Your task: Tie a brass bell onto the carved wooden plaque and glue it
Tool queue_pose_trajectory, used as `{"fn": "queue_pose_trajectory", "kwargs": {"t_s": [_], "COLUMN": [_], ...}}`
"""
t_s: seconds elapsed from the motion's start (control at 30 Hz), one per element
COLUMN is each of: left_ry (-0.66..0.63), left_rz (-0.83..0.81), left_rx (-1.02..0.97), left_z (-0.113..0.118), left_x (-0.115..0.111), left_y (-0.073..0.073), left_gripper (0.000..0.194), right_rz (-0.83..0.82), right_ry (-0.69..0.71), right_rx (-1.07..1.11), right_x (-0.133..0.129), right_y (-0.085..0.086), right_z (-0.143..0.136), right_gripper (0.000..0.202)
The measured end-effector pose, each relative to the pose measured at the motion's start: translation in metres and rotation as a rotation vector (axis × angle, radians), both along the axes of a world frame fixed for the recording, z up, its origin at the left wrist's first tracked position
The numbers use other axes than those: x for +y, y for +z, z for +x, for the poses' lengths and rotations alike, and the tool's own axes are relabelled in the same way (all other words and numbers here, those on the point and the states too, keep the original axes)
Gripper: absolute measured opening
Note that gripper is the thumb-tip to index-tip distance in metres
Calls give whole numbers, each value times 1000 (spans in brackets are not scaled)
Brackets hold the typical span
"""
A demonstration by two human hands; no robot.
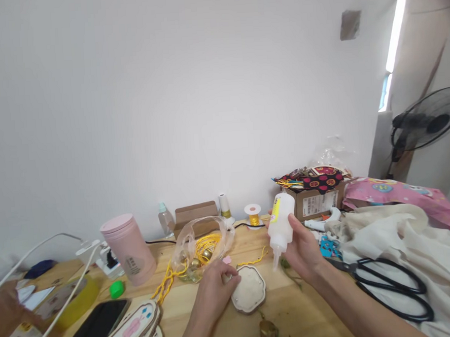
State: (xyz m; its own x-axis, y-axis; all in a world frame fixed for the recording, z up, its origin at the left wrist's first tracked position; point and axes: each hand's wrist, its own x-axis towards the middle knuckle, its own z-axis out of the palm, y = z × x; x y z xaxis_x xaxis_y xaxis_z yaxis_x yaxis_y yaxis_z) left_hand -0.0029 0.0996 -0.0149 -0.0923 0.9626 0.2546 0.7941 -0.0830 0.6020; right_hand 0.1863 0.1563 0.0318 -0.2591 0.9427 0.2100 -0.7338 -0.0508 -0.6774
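My right hand (304, 245) is wrapped round a clear squeeze glue bottle (285, 226) with a yellow label, tilted so its nozzle points down. The nozzle tip hangs above the table, right of a cream scalloped pendant (248, 289) with a thin brown rim. My left hand (217, 291) has thumb and fingers closed at the pendant's left edge; some fingertips are hidden. A yellow cord (255, 259) lies at the pendant's top, and a brass bell (268, 333) is below it. A small pink piece (226, 260) lies just beyond my left fingers.
To the left are a plastic bag of yellow cords and bells (207, 246), a pink tumbler (130, 250), a phone (93, 329) and stacked painted tags (128, 329). Black scissors (392, 280) rest on white cloth (396, 229) at right. Behind stands a filled cardboard box (318, 203).
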Motion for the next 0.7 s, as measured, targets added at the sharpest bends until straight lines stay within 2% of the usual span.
{"fn": "queue_pose_trajectory", "kwargs": {"t_s": [0.2, 0.4, 0.47, 0.57, 0.63, 0.7], "left_ry": [13, -38, -61, -66, -92, -60], "left_rz": [-47, -70, -58, 4, 16, 71], "left_rx": [-11, -41, -96, -305, -501, -646], "left_z": [2, 0, 0, -1, -4, -10], "left_x": [2, 3, 3, 1, -5, -18], "left_y": [-2, -7, -5, 11, 31, 51], "left_gripper": [16, 17, 17, 20, 20, 20], "right_rz": [-87, -161, -173, -181, -207, -240], "right_ry": [-1, 84, 104, 99, 92, 107], "right_rx": [76, 104, 125, 178, 200, 208], "right_x": [3, -4, -5, -3, -1, 2], "right_y": [-23, -24, -22, -20, -18, -17], "right_z": [9, 6, 6, 8, 10, 12], "right_gripper": [27, 25, 25, 24, 26, 30]}}
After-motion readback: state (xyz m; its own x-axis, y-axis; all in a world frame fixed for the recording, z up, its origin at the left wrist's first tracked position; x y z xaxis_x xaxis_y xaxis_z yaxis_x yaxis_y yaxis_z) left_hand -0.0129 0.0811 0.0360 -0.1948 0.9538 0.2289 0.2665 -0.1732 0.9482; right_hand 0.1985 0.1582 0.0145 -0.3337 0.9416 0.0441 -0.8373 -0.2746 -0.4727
